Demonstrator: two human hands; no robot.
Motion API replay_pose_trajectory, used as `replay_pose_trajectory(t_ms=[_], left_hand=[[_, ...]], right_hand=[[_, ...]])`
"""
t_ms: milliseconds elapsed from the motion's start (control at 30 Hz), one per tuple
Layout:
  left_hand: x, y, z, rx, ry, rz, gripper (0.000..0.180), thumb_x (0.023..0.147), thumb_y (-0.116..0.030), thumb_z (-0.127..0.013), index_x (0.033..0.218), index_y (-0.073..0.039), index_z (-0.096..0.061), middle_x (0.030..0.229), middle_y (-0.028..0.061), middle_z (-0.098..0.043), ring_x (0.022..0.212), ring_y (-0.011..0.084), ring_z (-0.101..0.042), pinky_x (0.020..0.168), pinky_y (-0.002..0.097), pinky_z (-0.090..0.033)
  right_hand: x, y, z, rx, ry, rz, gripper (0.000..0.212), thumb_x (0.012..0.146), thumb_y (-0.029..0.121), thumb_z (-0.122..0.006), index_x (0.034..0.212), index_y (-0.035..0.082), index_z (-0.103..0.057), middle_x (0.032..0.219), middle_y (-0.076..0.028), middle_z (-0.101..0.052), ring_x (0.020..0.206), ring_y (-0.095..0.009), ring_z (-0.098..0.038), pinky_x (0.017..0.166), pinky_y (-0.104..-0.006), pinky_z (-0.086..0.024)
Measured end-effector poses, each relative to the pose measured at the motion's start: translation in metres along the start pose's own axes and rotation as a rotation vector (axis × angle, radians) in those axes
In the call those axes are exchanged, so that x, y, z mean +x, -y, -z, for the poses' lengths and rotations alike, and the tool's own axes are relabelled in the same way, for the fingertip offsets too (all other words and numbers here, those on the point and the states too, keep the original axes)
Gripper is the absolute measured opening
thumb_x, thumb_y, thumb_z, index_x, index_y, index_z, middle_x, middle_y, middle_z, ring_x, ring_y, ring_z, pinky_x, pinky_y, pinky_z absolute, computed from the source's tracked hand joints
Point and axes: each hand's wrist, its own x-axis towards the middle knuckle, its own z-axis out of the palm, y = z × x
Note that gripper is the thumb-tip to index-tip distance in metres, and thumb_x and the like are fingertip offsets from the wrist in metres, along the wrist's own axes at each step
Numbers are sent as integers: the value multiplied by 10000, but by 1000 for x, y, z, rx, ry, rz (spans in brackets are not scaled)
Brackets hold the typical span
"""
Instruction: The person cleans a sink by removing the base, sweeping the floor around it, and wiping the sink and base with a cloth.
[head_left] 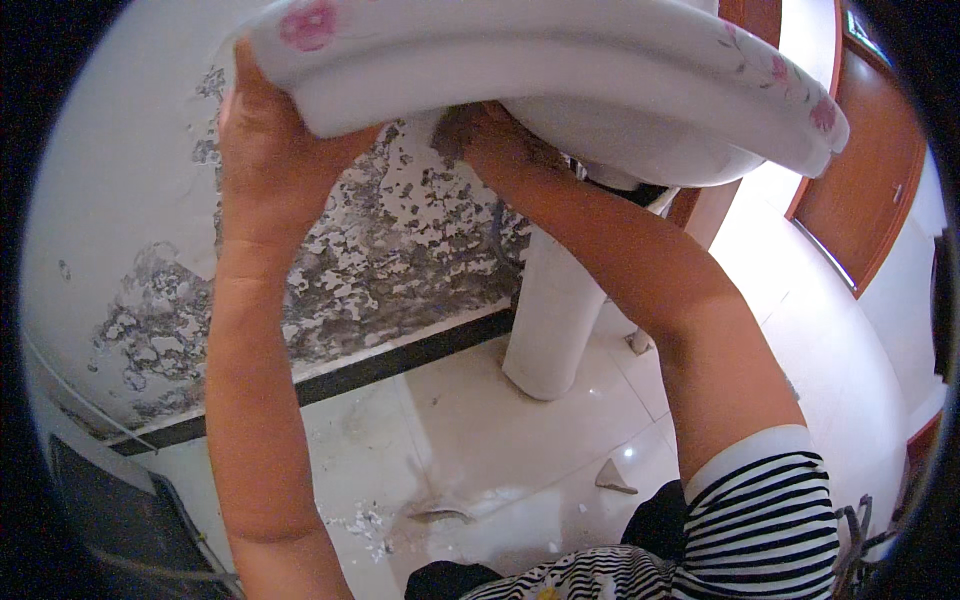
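Observation:
A white pedestal washbasin (420, 75) with pink flowers on its rim fills the top of the view, seen tilted. My left hand (275, 140) grips its left end, thumb up along the side and fingers bent beneath the lower edge. Under the basin, my right hand (495, 145) reaches in to the left of the rounded bowl (650, 145). Its fingers look bent around a dark, rough-looking thing (455, 130) whose kind I cannot make out. The fingertips are partly hidden. Below the bowl stands the white pedestal (555, 310).
Behind the basin, the wall (380, 250) has peeling, blackened paint above a dark skirting strip (400, 350). On the tiled floor lie a broken shard (615, 478), white flakes (370, 528) and a curved piece (438, 513). A dark box-like object (110, 500) stands lower left; a brown door (860, 170) is right.

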Motion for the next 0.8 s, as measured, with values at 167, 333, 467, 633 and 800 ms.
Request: replay_pose_trajectory(t_ms=[167,333,467,633,800], left_hand=[[1,8,8,172,-57,-218,656,590,-136,-755,1131,-60,-392,1045,108,-526,956,238,-520,795,337,-444],[3,-1,5,95,-42,-121,742,564,-132,-752,1177,-67,-339,1066,123,-502,978,267,-502,831,355,-414],[0,-16,9,308,-10,-125,794,670,-349,-636,1284,-134,-182,1242,152,-350,1051,327,-443,878,438,-336],[-80,-19,-23,-111,-249,106,871,541,-179,-747,1239,-18,-251,1229,168,-345,1150,291,-344,957,379,-279],[-208,-123,-91,-1024,86,584,843,634,-243,-711,1285,-58,-208,1270,154,-321,1178,293,-317,984,379,-240]], right_hand=[[-19,-18,59,83,196,143,406,729,165,-446,1132,200,-488,1196,-37,-455,1178,-181,-340,1045,-348,-123],[-140,-92,107,287,555,202,437,680,180,-525,1114,220,-491,1200,-36,-456,1187,-173,-335,1045,-325,-136],[-139,-93,165,64,586,12,430,668,152,-554,1089,176,-471,1129,-59,-492,1083,-210,-435,948,-341,-300],[-126,-82,206,1023,640,-422,522,683,72,-547,1168,55,-357,1028,-164,-513,931,-297,-526,820,-360,-411],[-113,-54,221,1820,832,-605,545,762,119,-527,1228,0,-271,1046,-201,-497,1006,-273,-492,861,-314,-376]])
